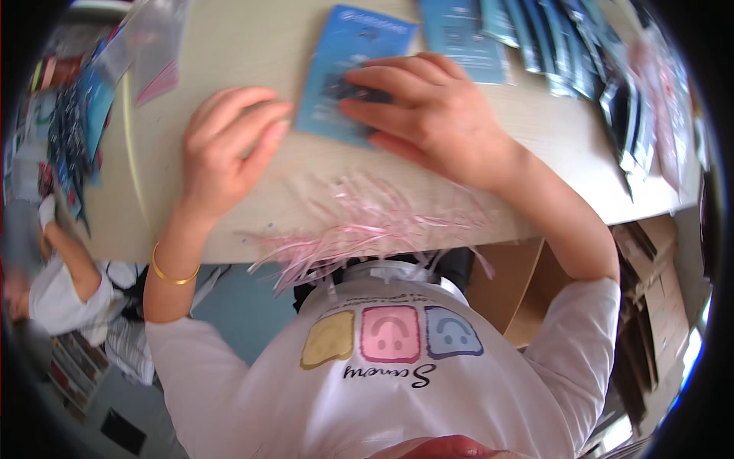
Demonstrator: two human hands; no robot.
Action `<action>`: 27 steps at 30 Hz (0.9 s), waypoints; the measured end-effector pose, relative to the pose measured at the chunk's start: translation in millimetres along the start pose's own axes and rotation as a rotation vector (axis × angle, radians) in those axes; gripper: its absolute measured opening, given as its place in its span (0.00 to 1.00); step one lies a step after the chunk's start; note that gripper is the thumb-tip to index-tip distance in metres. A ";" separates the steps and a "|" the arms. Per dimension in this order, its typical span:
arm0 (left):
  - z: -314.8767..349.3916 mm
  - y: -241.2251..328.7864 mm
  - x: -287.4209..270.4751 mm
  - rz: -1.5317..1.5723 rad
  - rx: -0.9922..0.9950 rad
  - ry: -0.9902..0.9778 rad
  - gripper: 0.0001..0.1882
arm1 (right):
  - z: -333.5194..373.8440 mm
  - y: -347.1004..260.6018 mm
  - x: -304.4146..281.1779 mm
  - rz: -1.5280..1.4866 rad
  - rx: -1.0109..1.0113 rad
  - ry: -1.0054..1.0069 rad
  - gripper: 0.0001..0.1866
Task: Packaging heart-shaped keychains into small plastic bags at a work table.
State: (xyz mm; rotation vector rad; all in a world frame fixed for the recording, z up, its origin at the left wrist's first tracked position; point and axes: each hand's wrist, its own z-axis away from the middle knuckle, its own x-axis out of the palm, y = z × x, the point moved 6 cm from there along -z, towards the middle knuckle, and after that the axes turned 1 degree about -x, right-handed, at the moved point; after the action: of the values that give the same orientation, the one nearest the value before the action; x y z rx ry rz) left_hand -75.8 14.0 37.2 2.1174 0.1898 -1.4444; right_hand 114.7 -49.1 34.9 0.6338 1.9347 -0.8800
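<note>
A flat blue package [321, 103] with a hanging hole near its top lies on the table in front of me, slightly tilted. Over its right side rests my right hand [440, 115], fingers spread and bent, covering part of it. Something dark shows on the package beneath those fingers; whether it is print or an object I cannot tell. To the left of the package, my left hand [225, 145] hovers with loosely curved fingers and nothing visible in them. A heap of thin pink-and-white strips [367, 222] lies along the table's near edge, some hanging over it.
Several similar blue packages [550, 46] overlap in a row at the back right, beside clear plastic with pink edges [661, 107]. Clear bags [153, 46] lie at the back left. Cardboard [501, 291] stands below the table. A co-worker's arm [73, 256] shows at far left.
</note>
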 end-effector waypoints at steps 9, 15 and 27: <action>-73.9 5.2 35.0 -0.051 -0.218 -0.056 0.18 | 57.3 16.6 -60.6 0.023 0.199 0.263 0.24; -74.3 2.7 26.7 1.058 -0.694 -0.146 0.12 | 272.3 96.8 -179.0 0.492 0.727 0.921 0.23; -186.9 44.2 116.0 1.310 -0.679 -0.124 0.12 | 373.9 228.2 -186.2 0.010 1.510 0.434 0.43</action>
State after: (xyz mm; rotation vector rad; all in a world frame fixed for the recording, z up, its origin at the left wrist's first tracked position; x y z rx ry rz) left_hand 141.8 52.6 -1.5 1.0994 -0.5803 -0.5462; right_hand 558.2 -216.5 -7.4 1.7597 1.2542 -2.3079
